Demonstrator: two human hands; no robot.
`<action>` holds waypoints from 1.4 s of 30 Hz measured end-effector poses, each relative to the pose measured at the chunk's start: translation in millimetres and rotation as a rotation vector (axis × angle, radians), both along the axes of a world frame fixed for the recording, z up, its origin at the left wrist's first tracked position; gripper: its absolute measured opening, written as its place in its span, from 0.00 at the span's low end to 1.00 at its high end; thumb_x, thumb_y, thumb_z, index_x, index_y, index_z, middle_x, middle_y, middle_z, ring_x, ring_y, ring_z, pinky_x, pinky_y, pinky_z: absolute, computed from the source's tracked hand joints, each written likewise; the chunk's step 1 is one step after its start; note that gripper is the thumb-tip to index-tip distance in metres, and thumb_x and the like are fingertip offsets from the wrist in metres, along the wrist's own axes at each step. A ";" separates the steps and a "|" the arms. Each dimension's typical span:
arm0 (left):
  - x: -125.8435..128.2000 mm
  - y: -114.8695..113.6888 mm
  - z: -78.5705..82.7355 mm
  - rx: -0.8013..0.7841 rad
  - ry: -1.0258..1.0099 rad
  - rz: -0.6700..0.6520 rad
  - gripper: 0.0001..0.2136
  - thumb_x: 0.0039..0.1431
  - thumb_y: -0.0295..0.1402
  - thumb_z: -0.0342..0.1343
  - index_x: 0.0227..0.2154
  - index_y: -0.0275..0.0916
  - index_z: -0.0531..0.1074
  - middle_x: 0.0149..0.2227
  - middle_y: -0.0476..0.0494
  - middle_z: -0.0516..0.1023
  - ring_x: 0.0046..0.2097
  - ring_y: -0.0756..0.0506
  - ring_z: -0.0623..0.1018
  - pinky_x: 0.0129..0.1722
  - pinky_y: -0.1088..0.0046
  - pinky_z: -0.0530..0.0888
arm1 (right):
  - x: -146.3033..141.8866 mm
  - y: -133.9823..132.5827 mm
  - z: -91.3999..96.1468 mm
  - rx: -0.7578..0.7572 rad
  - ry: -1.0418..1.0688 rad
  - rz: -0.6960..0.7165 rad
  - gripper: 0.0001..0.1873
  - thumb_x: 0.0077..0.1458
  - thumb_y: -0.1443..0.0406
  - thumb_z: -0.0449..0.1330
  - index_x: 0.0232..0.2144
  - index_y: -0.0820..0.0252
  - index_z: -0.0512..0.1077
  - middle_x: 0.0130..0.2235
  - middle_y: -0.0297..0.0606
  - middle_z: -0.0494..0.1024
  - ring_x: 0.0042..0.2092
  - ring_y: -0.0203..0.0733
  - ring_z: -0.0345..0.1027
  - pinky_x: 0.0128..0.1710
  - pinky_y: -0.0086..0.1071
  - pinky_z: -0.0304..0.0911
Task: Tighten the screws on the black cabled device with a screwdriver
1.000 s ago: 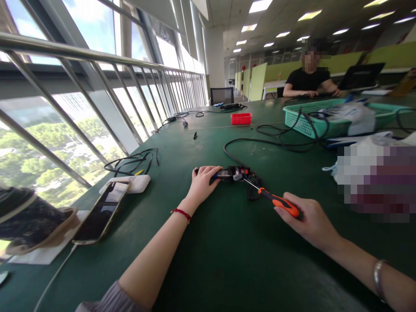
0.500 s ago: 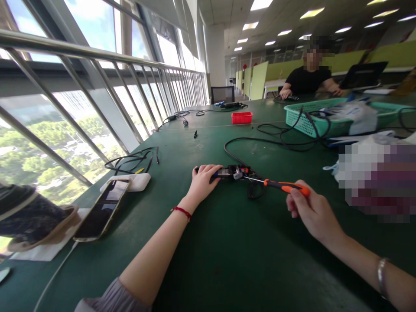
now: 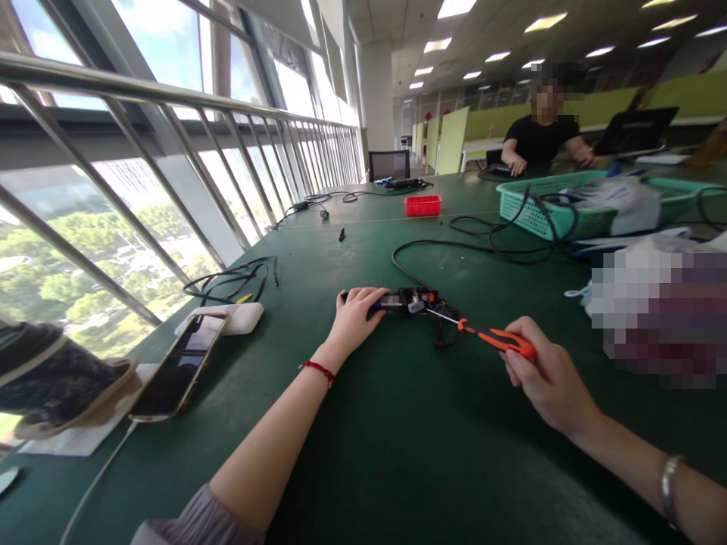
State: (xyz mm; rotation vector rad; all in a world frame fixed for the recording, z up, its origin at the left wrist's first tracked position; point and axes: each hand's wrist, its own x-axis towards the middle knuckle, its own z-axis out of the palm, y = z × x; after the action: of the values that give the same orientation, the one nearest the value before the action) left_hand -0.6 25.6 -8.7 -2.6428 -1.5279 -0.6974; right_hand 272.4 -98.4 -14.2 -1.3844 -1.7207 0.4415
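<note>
On the green table (image 3: 397,454), my left hand (image 3: 353,318) is wrapped over the left end of a dark corded device (image 3: 417,300) and holds it down. Inner parts, a grey metal piece and a bit of orange show on the device's right side. An orange and black screwdriver (image 3: 491,337) is gripped by its handle in my right hand (image 3: 548,375). Its thin shaft slants up to the left, and the tip is at the device's exposed parts. Whether the tip touches a screw is too small to tell. A dark loop hangs below the device's right end.
A phone (image 3: 179,371) leans on a white block (image 3: 247,318) at the left, near coiled black cable (image 3: 232,280). A red tray (image 3: 423,205) and green basket (image 3: 522,212) stand farther back. Plastic bags (image 3: 630,280) lie right. Across the table sits a person (image 3: 537,144).
The screwdriver's handle has swung slightly down and left with my right hand, so the shaft slants more steeply. My left hand and the device stay put. The other person's hand has shifted right.
</note>
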 end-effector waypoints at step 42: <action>-0.5 1.4 -2.1 0.016 -0.003 -0.002 0.17 0.62 0.34 0.51 0.54 0.49 0.65 0.54 0.47 0.72 0.56 0.41 0.66 0.59 0.52 0.55 | 1.9 1.8 -2.6 -0.043 -0.061 0.097 0.19 0.62 0.55 0.45 0.22 0.56 0.61 0.18 0.29 0.65 0.19 0.34 0.60 0.21 0.30 0.54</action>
State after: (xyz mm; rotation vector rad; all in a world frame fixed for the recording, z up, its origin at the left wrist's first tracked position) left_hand -1.1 26.9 -10.7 -2.6341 -1.5139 -0.7105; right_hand 274.3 -96.6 -16.8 -1.3619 -1.8436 0.4967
